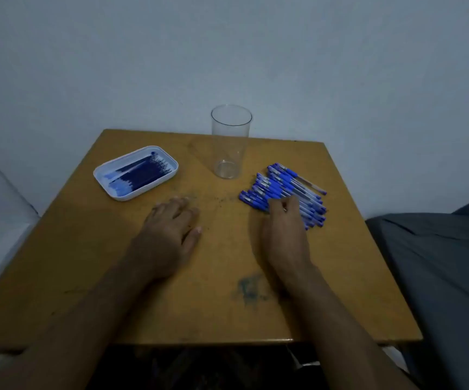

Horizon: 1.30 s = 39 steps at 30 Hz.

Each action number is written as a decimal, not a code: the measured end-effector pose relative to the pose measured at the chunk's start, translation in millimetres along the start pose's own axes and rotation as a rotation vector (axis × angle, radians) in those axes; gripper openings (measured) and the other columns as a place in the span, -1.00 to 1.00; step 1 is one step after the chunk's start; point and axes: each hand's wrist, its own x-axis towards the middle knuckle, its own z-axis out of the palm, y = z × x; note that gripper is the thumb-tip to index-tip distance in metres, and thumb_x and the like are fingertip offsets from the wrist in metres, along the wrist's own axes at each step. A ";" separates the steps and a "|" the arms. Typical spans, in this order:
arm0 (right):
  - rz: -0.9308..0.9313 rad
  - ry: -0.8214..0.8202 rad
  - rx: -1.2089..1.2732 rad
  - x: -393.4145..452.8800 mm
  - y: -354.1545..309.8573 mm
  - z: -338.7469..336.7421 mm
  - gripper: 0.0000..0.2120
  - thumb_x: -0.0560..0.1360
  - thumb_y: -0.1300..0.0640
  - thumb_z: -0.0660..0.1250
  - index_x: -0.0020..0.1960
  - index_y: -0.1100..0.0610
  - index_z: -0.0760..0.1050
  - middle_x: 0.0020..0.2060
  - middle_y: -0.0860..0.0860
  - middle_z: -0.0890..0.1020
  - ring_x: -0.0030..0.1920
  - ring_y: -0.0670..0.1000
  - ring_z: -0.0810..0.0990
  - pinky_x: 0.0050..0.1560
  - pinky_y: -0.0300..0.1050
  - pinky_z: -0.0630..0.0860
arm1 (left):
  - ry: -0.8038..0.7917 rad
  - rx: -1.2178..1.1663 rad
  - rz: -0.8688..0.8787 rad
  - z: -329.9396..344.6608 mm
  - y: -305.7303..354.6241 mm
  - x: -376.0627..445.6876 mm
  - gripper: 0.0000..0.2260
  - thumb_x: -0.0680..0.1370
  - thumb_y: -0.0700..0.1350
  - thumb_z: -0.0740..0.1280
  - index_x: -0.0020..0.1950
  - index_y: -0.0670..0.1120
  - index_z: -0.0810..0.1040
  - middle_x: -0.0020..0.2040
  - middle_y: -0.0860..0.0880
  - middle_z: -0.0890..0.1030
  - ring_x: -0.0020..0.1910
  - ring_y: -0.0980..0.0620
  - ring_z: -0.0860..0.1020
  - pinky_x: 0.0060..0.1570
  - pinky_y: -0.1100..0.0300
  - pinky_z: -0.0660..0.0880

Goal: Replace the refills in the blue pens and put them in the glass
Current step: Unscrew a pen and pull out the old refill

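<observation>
Pens [284,190] lie in a pile on table [227,305], R of centre, just R of glass [231,142], which stands upright near far edge. Refills [140,174] sit in white tray [99,175] at L. R hand [285,229] reaches onto pile, fingertips on pens; grip can't tell. L hand [168,235] flat on table, fingers relaxed, holding nothing.

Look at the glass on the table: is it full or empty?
Empty. The glass stands upright and see-through to its bare bottom; the pens lie beside it.
</observation>
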 end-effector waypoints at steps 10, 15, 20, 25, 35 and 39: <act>0.204 0.010 -0.015 18.7 0.0 -5.8 -0.75 0.60 0.38 0.20 0.24 0.20 0.42 0.27 0.17 0.40 -0.27 -0.09 0.41 -0.27 -0.17 0.38 | 0.035 -0.003 0.012 0.6 -1.4 2.2 -0.56 0.65 0.13 0.21 0.52 0.05 0.38 0.55 -0.01 0.32 0.55 -0.01 0.20 0.53 -0.12 0.21; 0.220 -0.026 -0.081 20.3 -7.3 -12.0 -0.76 0.61 0.34 0.22 0.26 0.20 0.42 0.34 0.19 0.37 -0.29 -0.12 0.35 -0.24 -0.17 0.37 | 0.042 -0.020 0.017 1.5 -3.1 2.7 -0.56 0.65 0.16 0.17 0.51 0.05 0.39 0.55 -0.01 0.32 0.55 -0.01 0.20 0.53 -0.12 0.20; 0.195 -0.019 -0.060 17.7 -15.8 -15.7 -0.82 0.62 0.33 0.21 0.20 0.19 0.43 0.33 0.19 0.39 -0.28 -0.06 0.45 -0.24 -0.11 0.49 | 0.019 -0.026 -0.006 1.1 -2.8 3.2 -0.55 0.65 0.17 0.18 0.52 0.08 0.37 0.57 0.02 0.28 0.56 0.02 0.16 0.56 -0.08 0.15; 0.243 -0.118 0.172 9.6 -30.2 -33.2 -0.80 0.60 0.22 0.29 0.21 0.09 0.43 0.00 0.05 0.58 -0.08 0.01 0.55 -0.14 -0.08 0.50 | 0.031 -0.130 -0.018 -2.8 1.9 1.7 -0.55 0.64 0.16 0.24 0.49 0.03 0.42 0.53 0.01 0.35 0.53 0.03 0.24 0.51 -0.02 0.24; 0.433 -0.604 1.456 -20.9 -51.6 -36.2 -0.28 0.55 0.40 0.33 0.52 -0.14 0.20 -0.23 0.32 0.63 -0.35 0.21 0.63 -0.43 -0.02 0.62 | -0.012 -0.932 -0.124 -2.2 51.9 -11.2 -0.76 0.54 0.07 0.45 0.19 0.09 0.61 -0.01 0.03 0.70 -0.04 0.07 0.70 -0.06 0.12 0.63; 0.430 -0.580 1.344 -15.6 -59.4 -30.6 -0.69 0.66 0.17 0.28 0.37 0.03 0.32 -0.13 0.32 0.68 -0.26 0.29 0.67 -0.38 0.03 0.65 | -0.067 -0.907 -0.188 -4.0 45.8 -9.1 -0.75 0.52 -0.14 0.50 0.16 0.08 0.62 -0.20 0.09 0.71 -0.35 0.10 0.64 -0.36 0.13 0.56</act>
